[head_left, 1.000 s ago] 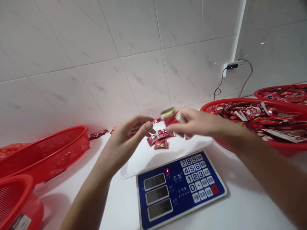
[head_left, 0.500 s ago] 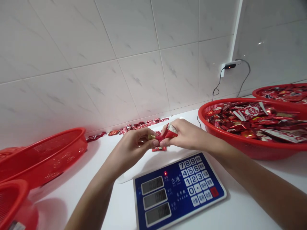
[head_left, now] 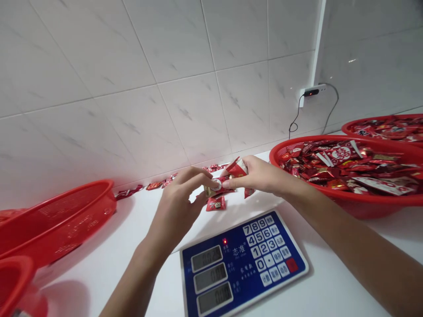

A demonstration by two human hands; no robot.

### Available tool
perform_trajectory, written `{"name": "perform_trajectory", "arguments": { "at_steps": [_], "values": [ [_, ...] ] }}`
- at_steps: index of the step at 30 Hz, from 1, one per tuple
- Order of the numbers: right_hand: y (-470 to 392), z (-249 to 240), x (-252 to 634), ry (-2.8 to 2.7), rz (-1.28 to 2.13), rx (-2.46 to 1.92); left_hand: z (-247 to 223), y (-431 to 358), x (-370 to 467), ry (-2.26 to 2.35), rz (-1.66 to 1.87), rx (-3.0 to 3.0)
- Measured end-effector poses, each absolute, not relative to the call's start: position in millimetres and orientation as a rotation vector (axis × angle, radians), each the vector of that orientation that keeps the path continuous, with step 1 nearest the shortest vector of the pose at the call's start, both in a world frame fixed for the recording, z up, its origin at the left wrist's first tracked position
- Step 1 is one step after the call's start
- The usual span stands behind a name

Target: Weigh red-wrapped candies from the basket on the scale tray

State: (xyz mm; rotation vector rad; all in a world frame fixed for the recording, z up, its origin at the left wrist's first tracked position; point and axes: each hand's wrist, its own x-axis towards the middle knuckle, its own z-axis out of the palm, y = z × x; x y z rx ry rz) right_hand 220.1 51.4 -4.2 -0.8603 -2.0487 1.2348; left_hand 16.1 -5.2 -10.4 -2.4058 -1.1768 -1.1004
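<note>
Change: my hands, apart a second ago, now meet mid-frame | left hand: pinching gold-ended packet | right hand: gripping red-and-white packets | place: above the scale's tray, centre; so their weight seems off it

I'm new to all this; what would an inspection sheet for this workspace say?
Surface: white tabletop, no spills seen.
Things: blue-faced scale; a small red packet on its tray.
Left hand: at the gold end of a wrapped piece.
Right hand: holds a red-and-white packet.
Clutter: packets strewn along the wall; red baskets either side, the right one heaped.
Cables: two, hanging by the wall socket.
Surroundings: tiled wall; other people, nothing seen.
</note>
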Motion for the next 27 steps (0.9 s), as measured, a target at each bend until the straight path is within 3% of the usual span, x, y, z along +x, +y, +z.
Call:
{"name": "perform_trajectory", "arguments": {
  "at_steps": [4, 7, 14, 16, 22, 27],
  "values": [
    [58, -10, 221, -2.055, 0.937, -1.153, -20, 3, 17, -1.345, -0.935, -2.471],
    [62, -8, 225, -1.936, 0.848, -1.122, -18, 5, 14, -1.473, -0.875, -2.521],
    [43, 3, 210, -1.529, 1.636, -0.386, -4, -14, 26, -1.774, -1.591, -2.865],
    [41, 0, 206, -1.503, 1.741, -0.340, -6, -14, 27, -1.791, -1.638, -2.897],
    [60, -10, 220, -1.935, 1.330, -0.651, -6, -7, 12, -1.865, -1.133, -2.640],
    [66, -13, 223, -1.949, 1.242, -0.719, -6, -6, 5, -1.925, -1.065, -2.695]
  ]
}}
